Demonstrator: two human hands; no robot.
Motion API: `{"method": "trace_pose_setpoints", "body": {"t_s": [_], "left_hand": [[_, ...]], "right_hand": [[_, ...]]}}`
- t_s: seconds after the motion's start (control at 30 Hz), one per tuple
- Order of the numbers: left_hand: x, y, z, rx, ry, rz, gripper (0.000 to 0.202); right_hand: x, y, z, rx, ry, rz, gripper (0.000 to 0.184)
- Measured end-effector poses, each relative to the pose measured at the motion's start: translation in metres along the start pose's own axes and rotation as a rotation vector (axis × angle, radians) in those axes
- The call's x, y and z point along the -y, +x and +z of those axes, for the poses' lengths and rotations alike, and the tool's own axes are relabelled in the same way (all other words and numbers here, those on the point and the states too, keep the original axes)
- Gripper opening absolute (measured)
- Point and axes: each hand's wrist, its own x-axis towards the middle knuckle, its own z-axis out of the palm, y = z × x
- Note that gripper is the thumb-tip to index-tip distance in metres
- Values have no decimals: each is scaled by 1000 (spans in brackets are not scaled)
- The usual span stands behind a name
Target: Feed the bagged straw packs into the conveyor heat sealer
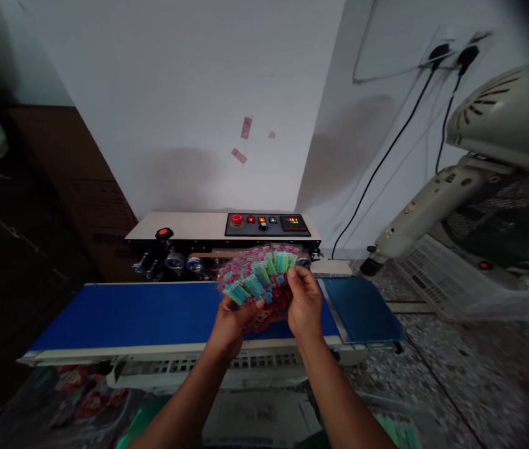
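Observation:
Both my hands grip several clear plastic packets (pixel 257 274) fanned out above the blue conveyor belt (pixel 124 315). Green and pink pieces show through the plastic, with red printed shapes lower down; what the pieces are I cannot make out. My left hand (pixel 233 321) is closed on the lower left edge, its thumb lying on top. At the right edge my right hand (pixel 305 298) pinches the packets between thumb and fingers. Behind them stands the band sealing machine (pixel 184 227), its rollers and control panel facing me; the packets hide part of its front.
A grey pedestal fan-like machine arm (pixel 432 202) leans at the right. Next to it lies a white plastic crate (pixel 446 280). Black power cables (pixel 386 153) run down from wall sockets. A brown cardboard box (pixel 77 181) stands left. Red packets (pixel 89 396) lie below the belt.

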Motion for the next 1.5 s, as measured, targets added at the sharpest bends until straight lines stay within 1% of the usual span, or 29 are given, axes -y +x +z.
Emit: {"method": "trace_pose_setpoints", "body": {"t_s": [0.07,0.13,0.2,0.3,0.43,0.47,0.57,0.67,0.73,0.83,0.9,0.97,1.0,1.07,1.1,1.17,1.23,1.33,1.4,1.5], "left_hand": [[2,1,-1,2,-10,-7,46],[4,2,-3,-3,-11,-9,49],[5,2,-2,8,-8,-4,51],[4,1,-1,27,10,23,48],[3,1,-3,40,51,74,41],[3,2,-4,44,65,80,39],[0,3,-10,50,115,101,32],[-5,1,-12,68,178,126,33],[-7,-2,-12,72,223,135,34],[-7,-5,-13,63,275,150,29],[-6,-6,-17,50,289,183,27],[-6,-6,-21,46,293,224,31],[-6,-6,-23,57,300,229,33],[-8,-5,-26,79,319,220,34],[-10,-5,-27,81,326,212,34],[-11,-6,-27,58,324,205,36],[-12,-7,-26,39,314,199,39],[-12,-9,-26,78,319,147,38],[-11,-9,-28,110,325,138,38],[-5,-8,-34,100,321,180,37]], "right_hand": [[1,0,0,45,22,-3,26],[3,0,1,62,45,9,27],[3,0,1,35,59,17,31],[6,1,2,11,82,11,35],[9,1,-2,58,121,-9,22],[10,1,-4,61,120,-13,21],[10,2,-9,23,66,-53,24],[10,5,-12,-12,51,-121,26],[11,8,-15,-20,75,-135,26],[14,19,-27,-71,42,-147,28],[18,30,-45,-161,-88,-197,31],[22,43,-71,-264,-326,-248,34],[24,49,-85,-297,-479,-251,35],[27,58,-110,-325,-803,-218,33],[29,60,-119,-323,-962,-188,31],[30,62,-129,-297,-1225,-114,28],[31,61,-127,-258,-1394,-60,27],[29,59,-112,-204,-1529,-38,27],[24,59,-101,-168,-1574,-37,27],[18,58,-88,-88,-1562,-70,26]]}}
